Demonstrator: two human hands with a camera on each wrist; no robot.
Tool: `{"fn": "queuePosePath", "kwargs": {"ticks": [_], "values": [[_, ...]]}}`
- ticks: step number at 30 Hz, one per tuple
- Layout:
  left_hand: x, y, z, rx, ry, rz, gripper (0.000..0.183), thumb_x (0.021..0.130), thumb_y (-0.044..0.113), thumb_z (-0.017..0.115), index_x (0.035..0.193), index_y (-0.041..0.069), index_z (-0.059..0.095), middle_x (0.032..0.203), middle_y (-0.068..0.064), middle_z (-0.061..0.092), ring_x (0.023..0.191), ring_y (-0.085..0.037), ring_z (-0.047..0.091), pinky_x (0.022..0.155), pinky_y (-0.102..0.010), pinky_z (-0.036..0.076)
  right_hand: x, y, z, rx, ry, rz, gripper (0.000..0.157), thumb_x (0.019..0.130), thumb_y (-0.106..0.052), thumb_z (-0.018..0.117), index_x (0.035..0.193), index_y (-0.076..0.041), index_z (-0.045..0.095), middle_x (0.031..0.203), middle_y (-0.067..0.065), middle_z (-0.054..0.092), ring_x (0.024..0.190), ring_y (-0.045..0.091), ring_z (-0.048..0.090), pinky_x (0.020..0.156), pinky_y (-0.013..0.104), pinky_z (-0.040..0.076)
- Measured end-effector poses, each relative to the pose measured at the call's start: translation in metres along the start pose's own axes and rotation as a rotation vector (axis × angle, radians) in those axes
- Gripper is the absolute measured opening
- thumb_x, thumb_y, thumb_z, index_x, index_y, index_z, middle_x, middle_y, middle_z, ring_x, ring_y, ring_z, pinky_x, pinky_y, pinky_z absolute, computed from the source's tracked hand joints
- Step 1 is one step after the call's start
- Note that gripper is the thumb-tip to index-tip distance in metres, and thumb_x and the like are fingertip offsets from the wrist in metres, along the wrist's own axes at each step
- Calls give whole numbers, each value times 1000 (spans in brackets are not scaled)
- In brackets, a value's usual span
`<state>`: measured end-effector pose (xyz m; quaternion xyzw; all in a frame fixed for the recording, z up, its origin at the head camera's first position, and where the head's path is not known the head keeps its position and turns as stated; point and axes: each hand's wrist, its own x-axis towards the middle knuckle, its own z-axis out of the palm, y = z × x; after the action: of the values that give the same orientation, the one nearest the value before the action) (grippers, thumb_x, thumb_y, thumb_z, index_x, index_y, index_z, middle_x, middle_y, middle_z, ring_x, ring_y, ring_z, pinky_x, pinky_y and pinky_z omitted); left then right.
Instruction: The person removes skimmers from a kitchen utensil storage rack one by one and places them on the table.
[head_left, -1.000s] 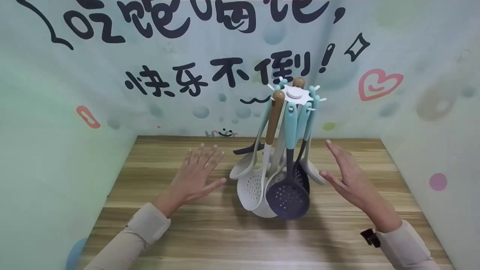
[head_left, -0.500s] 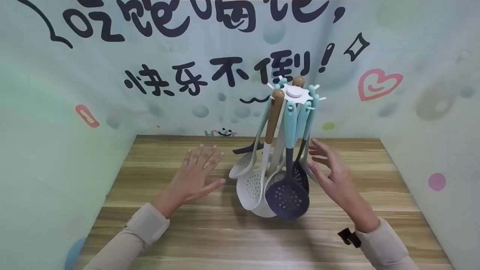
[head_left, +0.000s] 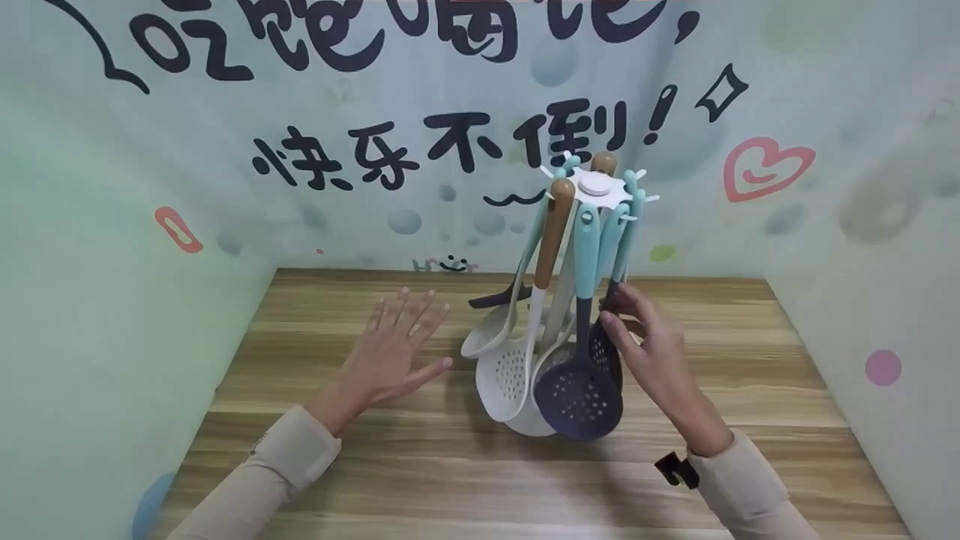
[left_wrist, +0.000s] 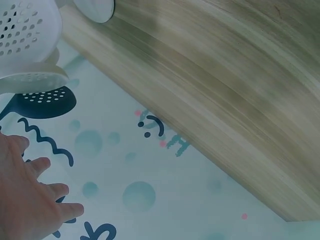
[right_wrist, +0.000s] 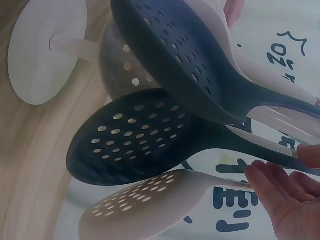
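A white utensil rack [head_left: 597, 187] holds several hanging skimmers and ladles with turquoise or brown handles. My right hand [head_left: 656, 356] is at the rack's right side, thumb and fingers pinching the dark shaft of a skimmer [right_wrist: 130, 137] with a turquoise handle. In the head view, another dark skimmer [head_left: 579, 401] partly covers it. A pale skimmer [right_wrist: 135, 205] hangs just beyond my fingers in the right wrist view. My left hand [head_left: 382, 356] is spread with straight fingers left of the rack, touching no utensil.
The wooden table [head_left: 450, 480] meets a printed backdrop [head_left: 337, 232] at its rear edge. On the rack's left hang a pale ladle [head_left: 486, 334], a white skimmer [head_left: 501, 379] and a dark utensil [head_left: 499, 298]. The rack's round white base [right_wrist: 30, 75] rests on the table.
My right hand has moved left from beside the rack to the dark skimmer's shaft, and its fingers have closed in. My left hand has stayed in place.
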<state>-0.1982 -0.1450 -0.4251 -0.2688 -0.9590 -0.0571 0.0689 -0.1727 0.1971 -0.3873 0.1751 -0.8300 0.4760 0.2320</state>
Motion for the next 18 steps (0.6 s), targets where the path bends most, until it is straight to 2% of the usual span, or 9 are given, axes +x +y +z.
{"fn": "queuePosePath", "kwargs": {"ticks": [8,18], "values": [[2,-1,0,-4,12,11,73,90,64,36,149,25,17,157,-3,10,143,-35,7,114,-55,5,3,0,2,-15,40,-7,30,89,-3,59,117,6,54,99,17,65,93,1,58,78,11,49],[1,-1,-2,1,11,5,74,90,64,35,149,24,18,157,-3,12,143,-35,8,114,-54,4,5,0,-1,-34,47,-47,26,89,-3,59,112,5,55,95,15,66,90,8,61,76,13,51]]}}
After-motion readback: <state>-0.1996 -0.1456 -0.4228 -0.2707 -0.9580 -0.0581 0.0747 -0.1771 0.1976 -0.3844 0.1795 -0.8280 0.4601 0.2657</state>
